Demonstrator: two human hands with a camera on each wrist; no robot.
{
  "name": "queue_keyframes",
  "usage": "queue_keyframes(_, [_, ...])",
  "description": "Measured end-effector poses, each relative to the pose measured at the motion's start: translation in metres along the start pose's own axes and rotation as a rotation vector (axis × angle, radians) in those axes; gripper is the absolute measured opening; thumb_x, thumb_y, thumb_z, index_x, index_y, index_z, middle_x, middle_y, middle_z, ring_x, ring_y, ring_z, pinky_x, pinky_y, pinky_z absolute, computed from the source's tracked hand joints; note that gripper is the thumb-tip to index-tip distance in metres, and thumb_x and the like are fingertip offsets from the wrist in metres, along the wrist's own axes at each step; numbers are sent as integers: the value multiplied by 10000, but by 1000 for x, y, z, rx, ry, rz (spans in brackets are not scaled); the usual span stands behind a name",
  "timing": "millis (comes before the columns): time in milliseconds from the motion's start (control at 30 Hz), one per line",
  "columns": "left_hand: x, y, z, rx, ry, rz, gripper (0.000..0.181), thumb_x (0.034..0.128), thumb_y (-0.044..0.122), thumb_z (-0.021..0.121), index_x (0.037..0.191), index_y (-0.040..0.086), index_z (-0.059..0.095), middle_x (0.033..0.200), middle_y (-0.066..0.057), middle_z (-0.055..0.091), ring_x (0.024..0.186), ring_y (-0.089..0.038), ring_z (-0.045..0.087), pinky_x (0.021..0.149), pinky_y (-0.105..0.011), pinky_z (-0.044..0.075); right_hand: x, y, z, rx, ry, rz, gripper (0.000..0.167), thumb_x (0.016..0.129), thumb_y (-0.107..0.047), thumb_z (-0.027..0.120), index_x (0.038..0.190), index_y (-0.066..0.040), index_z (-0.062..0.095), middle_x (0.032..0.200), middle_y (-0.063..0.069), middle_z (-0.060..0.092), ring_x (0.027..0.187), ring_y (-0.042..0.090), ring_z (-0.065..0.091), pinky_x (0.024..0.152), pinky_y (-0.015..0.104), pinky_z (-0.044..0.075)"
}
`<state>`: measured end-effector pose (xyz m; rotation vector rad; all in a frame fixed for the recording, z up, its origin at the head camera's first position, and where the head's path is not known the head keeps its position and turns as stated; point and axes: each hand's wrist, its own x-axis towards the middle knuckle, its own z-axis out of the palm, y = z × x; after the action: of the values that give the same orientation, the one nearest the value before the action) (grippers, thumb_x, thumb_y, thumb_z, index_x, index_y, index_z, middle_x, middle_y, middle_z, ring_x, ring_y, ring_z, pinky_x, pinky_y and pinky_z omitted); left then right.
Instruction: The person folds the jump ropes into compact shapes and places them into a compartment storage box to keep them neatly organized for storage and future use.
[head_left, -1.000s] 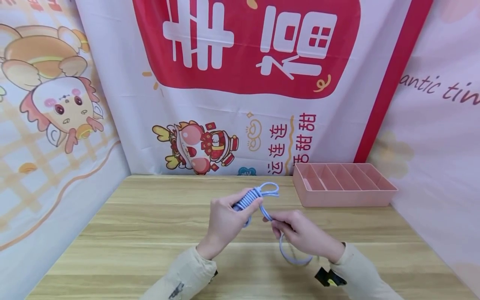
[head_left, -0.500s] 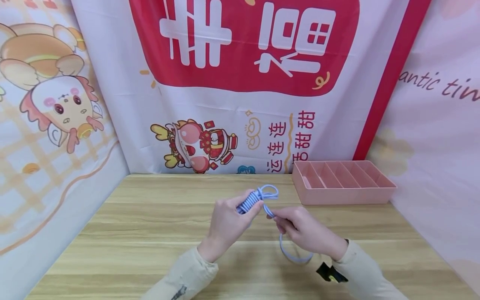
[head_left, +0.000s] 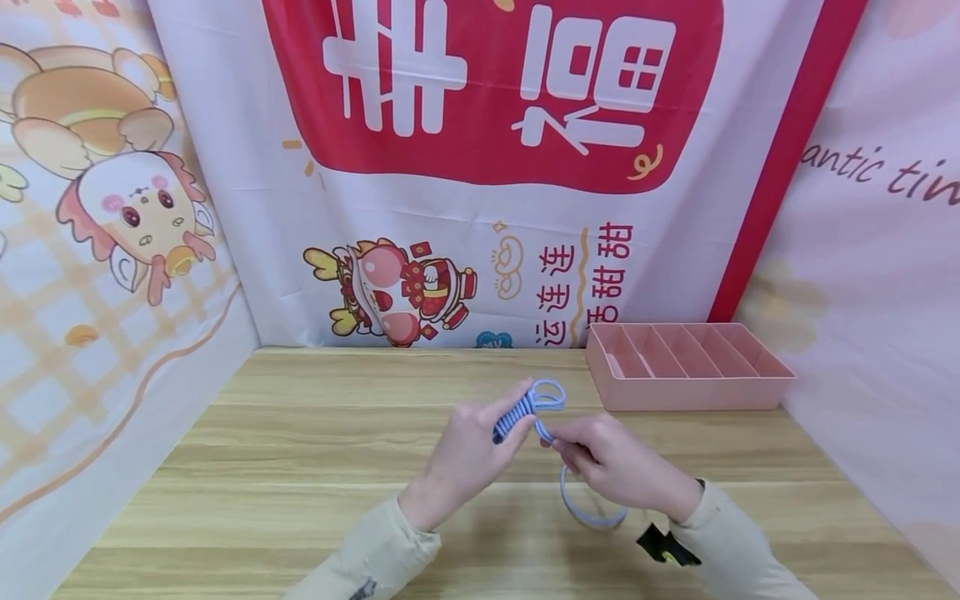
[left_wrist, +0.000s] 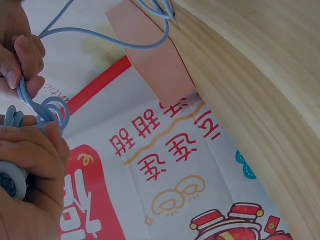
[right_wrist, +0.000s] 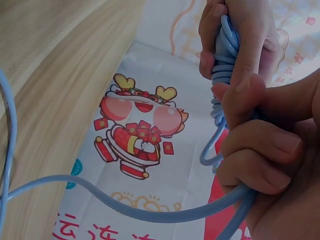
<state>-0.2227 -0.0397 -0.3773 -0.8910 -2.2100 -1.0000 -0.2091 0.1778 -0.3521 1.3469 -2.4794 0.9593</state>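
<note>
My left hand [head_left: 468, 454] grips a bundle of light blue cord [head_left: 515, 417], wound in tight side-by-side turns. A small loop [head_left: 550, 392] sticks out beyond the bundle's upper end. To its right, my right hand [head_left: 618, 467] pinches the strands leaving that end. A slack length of the cord [right_wrist: 150, 214] runs from the right hand and hangs in a curve in the head view. In the left wrist view, a round pale end piece [left_wrist: 14, 181] shows within the left hand's curled fingers; its kind is unclear. The left palm hides part of the bundle.
A pink divided box [head_left: 693, 392] stands at the table's back right, near the wall cloth. Wood-grain table [head_left: 300, 467] stretches below and around both hands. Printed cloths [head_left: 420, 200] hang at the back and on both sides.
My left hand has shifted right and slightly down with the bundle, nearer to my right hand. The right hand has moved slightly right, still pinching the strands.
</note>
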Motion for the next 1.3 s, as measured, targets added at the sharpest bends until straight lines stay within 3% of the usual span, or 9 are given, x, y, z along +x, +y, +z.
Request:
queue_keyframes(100, [1, -1, 1, -36, 4, 9, 371, 956, 216, 674, 1300, 92, 613, 833, -15, 697, 572, -17, 558, 476, -127, 451, -1, 0, 0, -2, 2, -9, 255, 921, 115, 559, 952, -112, 670, 648, -152, 460, 562, -4, 451, 509, 200, 447])
queue_keyframes(233, [2, -2, 2, -91, 62, 31, 323, 956, 222, 675, 1249, 100, 617, 845, -8, 686, 595, -27, 571, 485, -130, 462, -1, 0, 1, -14, 12, 5, 236, 920, 101, 573, 941, -108, 679, 672, -140, 501, 570, 10, 469, 512, 210, 458])
queue_keyframes(400, [1, 2, 4, -121, 132, 65, 333, 929, 235, 712, 1230, 114, 638, 874, -6, 697, 613, -32, 585, 494, -129, 466, 2, -2, 12, -160, -21, 6, 164, 907, 53, 611, 946, -82, 697, 823, -90, 639, 665, 16, 531, 594, 214, 497])
queue_keyframes(500, [-1, 5, 6, -103, 143, 88, 343, 913, 225, 733, 1218, 98, 641, 873, -21, 702, 624, -40, 597, 511, -121, 469, 2, -3, 15, -172, -53, 4, 134, 919, 33, 613, 961, -65, 694, 890, -59, 672, 726, 20, 563, 650, 221, 520])
queue_keyframes(633, [-1, 4, 6, -49, 111, 130, 348, 923, 215, 720, 1219, 65, 617, 866, -31, 690, 642, -55, 602, 537, -112, 468, 1, -1, 9, -62, -34, 9, 180, 922, 71, 594, 992, -64, 691, 841, -78, 638, 674, 24, 540, 591, 215, 504])
queue_keyframes(767, [0, 1, 5, 37, 51, 225, 348, 967, 235, 657, 1248, 38, 595, 887, -24, 681, 677, -74, 603, 587, -131, 488, -1, 1, 1, 68, 0, 16, 195, 958, 68, 554, 1029, -55, 688, 770, -96, 596, 625, 18, 528, 533, 220, 494])
queue_keyframes(933, [1, -2, 4, 119, -23, 303, 377, 983, 252, 630, 1285, 32, 582, 825, -12, 641, 649, -65, 547, 566, -126, 464, -1, 0, -3, 174, 14, 108, 196, 1015, -39, 527, 887, -99, 663, 650, -111, 527, 540, 9, 479, 453, 215, 437])
queue_keyframes(1133, [1, -2, 3, 121, -43, 293, 620, 757, 338, 853, 1257, 77, 595, 828, -28, 655, 671, -95, 585, 574, -180, 496, -2, -2, -2, 190, 31, 195, 238, 1020, -79, 535, 819, -133, 651, 579, -113, 472, 481, 11, 403, 414, 199, 350])
queue_keyframes(1300, [-2, -1, 0, 198, -59, 266, 540, 786, 351, 835, 1207, 101, 607, 807, -33, 664, 659, -100, 612, 559, -184, 508, 0, -5, 0, 205, 41, 190, 206, 1011, -162, 580, 829, -129, 670, 601, -107, 470, 486, 12, 398, 410, 199, 335])
